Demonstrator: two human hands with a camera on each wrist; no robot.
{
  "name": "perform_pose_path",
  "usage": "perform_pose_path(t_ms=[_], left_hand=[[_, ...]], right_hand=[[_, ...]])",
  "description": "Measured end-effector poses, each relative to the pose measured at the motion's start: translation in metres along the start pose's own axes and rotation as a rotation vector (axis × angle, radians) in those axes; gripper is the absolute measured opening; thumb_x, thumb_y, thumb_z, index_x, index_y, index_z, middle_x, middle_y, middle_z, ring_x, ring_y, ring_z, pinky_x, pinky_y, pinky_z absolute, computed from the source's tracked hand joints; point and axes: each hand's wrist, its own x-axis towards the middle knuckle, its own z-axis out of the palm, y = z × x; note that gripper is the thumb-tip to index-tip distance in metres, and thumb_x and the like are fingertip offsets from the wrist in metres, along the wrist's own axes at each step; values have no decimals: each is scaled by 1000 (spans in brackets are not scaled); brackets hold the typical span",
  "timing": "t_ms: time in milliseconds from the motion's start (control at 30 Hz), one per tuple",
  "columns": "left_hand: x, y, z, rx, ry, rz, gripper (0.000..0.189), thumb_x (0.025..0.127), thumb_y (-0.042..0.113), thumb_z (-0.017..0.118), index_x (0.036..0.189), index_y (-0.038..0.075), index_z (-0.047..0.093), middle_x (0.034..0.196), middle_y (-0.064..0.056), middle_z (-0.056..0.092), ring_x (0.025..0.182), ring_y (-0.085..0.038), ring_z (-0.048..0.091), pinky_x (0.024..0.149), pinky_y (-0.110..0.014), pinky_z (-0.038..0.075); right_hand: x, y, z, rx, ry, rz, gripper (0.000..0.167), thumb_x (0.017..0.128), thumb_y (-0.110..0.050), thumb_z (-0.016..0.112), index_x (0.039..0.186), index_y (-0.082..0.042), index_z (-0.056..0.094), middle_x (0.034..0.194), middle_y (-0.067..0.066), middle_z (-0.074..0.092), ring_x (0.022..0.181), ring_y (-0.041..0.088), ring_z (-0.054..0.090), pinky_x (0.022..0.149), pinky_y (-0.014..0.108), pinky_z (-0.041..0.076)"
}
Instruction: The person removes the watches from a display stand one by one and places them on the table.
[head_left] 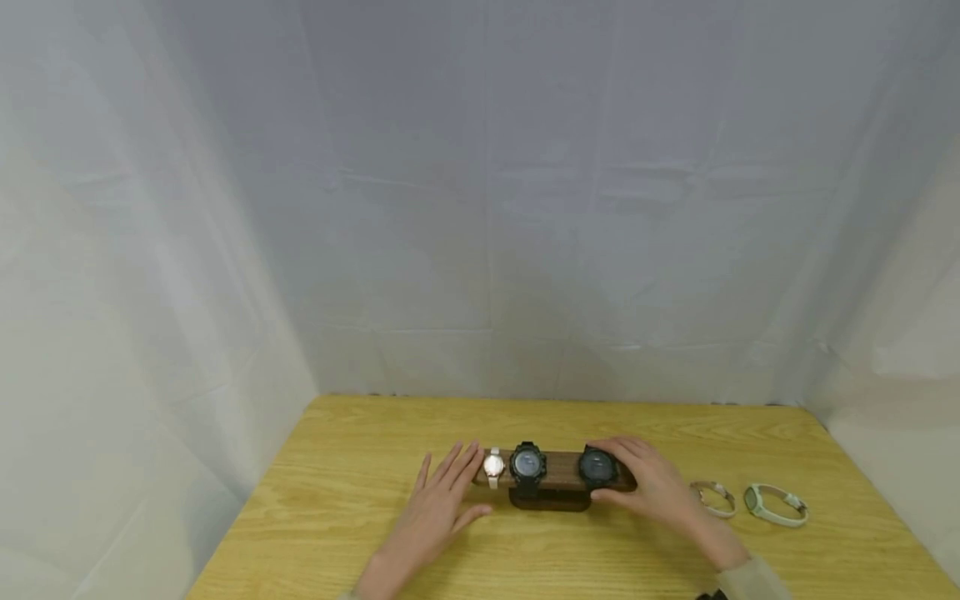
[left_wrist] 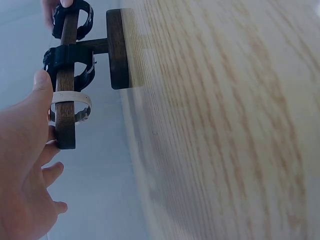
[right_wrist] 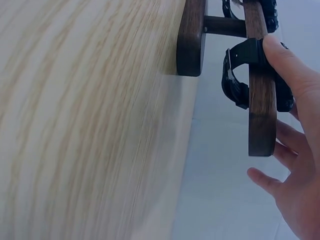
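In the head view, a dark wooden T-bar watch stand (head_left: 562, 472) stood on the wood-grain table (head_left: 360, 483), carrying a white-strapped wristwatch (head_left: 493, 467) near its left end, a black wristwatch with a grey dial (head_left: 528, 462) beside that, and an all-black wristwatch (head_left: 597, 467) near its right end. The left hand (head_left: 435, 508) was spread, fingertips at the bar's left end; the right hand (head_left: 648, 482) pinched the all-black wristwatch between thumb and fingers. To the right lay a small pale-strapped wristwatch (head_left: 723, 513) and a light green wristwatch (head_left: 780, 520). The left wrist view showed that hand's thumb on the near side and its fingers beyond the bar; contact was impossible to tell. In the right wrist view, the thumb pressed the all-black wristwatch's strap.
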Motion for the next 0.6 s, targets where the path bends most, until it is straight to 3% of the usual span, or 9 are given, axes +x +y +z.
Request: perform_pose_path(t_ms=[167, 300, 433, 600], left_hand=[[0, -1, 1, 1, 26, 10, 76, 100, 57, 48, 157, 9, 35, 164, -7, 29, 151, -29, 29, 120, -63, 19], [1, -1, 2, -8, 37, 9, 76, 99, 54, 54, 156, 8, 37, 164, -7, 30, 151, -29, 29, 120, -63, 20], [1, 0, 2, -26, 18, 0, 77, 97, 48, 62, 157, 9, 36, 165, -6, 28, 152, -29, 26, 121, -63, 18], [1, 0, 1, -34, -4, -9, 78, 97, 47, 62, 158, 10, 33, 166, -6, 26, 152, -28, 25, 121, -62, 15]], right_hand=[[-4, 6, -3, -3, -9, 30, 71, 78, -47, 85, 140, -24, 60, 129, 7, 65, 118, 36, 62, 92, 60, 55], [-8, 11, -6, 7, -2, 28, 70, 78, -48, 85, 139, -23, 60, 128, 6, 66, 117, 36, 62, 90, 60, 56], [-13, 16, -9, 37, -5, 40, 69, 81, -51, 81, 140, -24, 60, 129, 6, 65, 118, 36, 62, 89, 61, 56], [-19, 21, -13, 45, -10, 55, 68, 82, -53, 79, 142, -28, 57, 133, 7, 63, 121, 39, 60, 90, 63, 54]])
